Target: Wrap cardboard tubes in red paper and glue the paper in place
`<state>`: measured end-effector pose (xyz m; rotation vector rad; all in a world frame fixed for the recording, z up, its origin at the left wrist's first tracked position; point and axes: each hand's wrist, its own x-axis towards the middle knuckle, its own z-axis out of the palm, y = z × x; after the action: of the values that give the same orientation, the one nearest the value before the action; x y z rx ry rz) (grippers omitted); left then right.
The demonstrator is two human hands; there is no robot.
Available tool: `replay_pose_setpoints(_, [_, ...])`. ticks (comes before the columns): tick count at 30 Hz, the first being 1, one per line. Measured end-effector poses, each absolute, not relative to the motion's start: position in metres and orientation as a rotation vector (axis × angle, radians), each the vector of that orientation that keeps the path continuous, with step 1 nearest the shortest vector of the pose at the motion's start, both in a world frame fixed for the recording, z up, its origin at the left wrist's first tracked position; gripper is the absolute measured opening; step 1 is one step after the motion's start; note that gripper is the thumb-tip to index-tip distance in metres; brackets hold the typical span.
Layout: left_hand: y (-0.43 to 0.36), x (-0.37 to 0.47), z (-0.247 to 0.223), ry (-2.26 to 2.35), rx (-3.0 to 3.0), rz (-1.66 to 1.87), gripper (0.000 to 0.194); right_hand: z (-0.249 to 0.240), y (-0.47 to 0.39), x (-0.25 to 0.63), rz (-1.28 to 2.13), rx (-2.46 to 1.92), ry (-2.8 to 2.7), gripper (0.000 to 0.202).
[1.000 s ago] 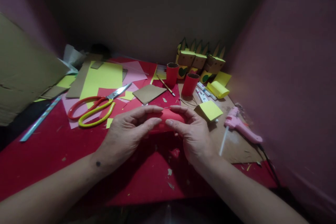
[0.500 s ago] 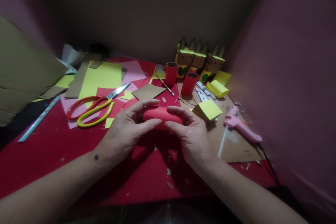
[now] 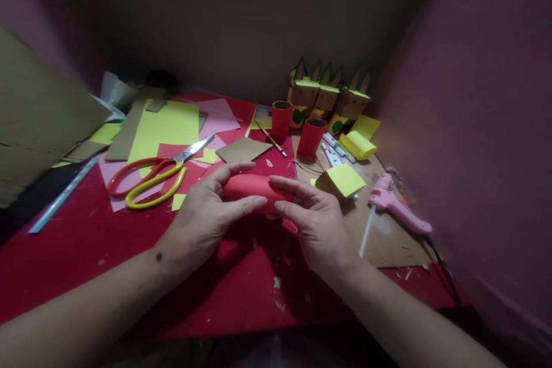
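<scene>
A red paper roll (image 3: pixel 252 185) lies sideways between my two hands, held just over the red tabletop. My left hand (image 3: pixel 215 201) grips its left end, thumb across the front and fingers over the top. At the right end, my right hand (image 3: pixel 317 215) pinches it between thumb and index finger. The palms hide both ends of the roll. Beyond my hands stand two upright red tubes (image 3: pixel 312 137) with open tops. A yellow-topped cardboard box (image 3: pixel 342 180) sits close to my right hand.
Large scissors (image 3: pixel 161 175) lie to the left on coloured paper sheets (image 3: pixel 168 121). A pink glue gun (image 3: pixel 399 207) rests on cardboard at right, its cord trailing off the edge. Behind are a pencil (image 3: pixel 271 139), markers (image 3: pixel 331 154) and cardboard figures (image 3: pixel 328 98). Walls bound the back and right.
The red roll has shifted slightly left in my hands. My right fingers have straightened along it, and more of its right part shows. Everything else stays put.
</scene>
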<state>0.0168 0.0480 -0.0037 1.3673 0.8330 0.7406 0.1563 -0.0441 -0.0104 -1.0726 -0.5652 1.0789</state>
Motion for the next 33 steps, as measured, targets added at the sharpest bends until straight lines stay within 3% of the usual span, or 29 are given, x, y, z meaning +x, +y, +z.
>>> replay_pose_setpoints(8, [0.046,0.018,-0.001,0.926,1.453,0.724,0.06,-0.012,-0.043,0.155,1.083,-1.022,-0.581,0.045])
replay_pose_setpoints(13, [0.044,0.017,-0.001,0.778,1.351,0.677,0.054,-0.012,-0.04,0.155,1.05,-1.061,-0.528,0.041])
replay_pose_setpoints(19, [0.051,0.012,0.003,0.697,1.227,0.628,0.061,-0.012,-0.04,0.161,1.053,-1.066,-0.479,0.047])
replay_pose_setpoints(27, [0.064,0.004,0.015,0.748,1.245,0.578,0.05,0.002,-0.038,0.169,1.071,-1.064,-0.421,0.05])
replay_pose_setpoints(33, [0.067,0.005,0.015,0.594,1.218,0.496,0.07,0.002,-0.04,0.173,1.07,-1.074,-0.472,0.044])
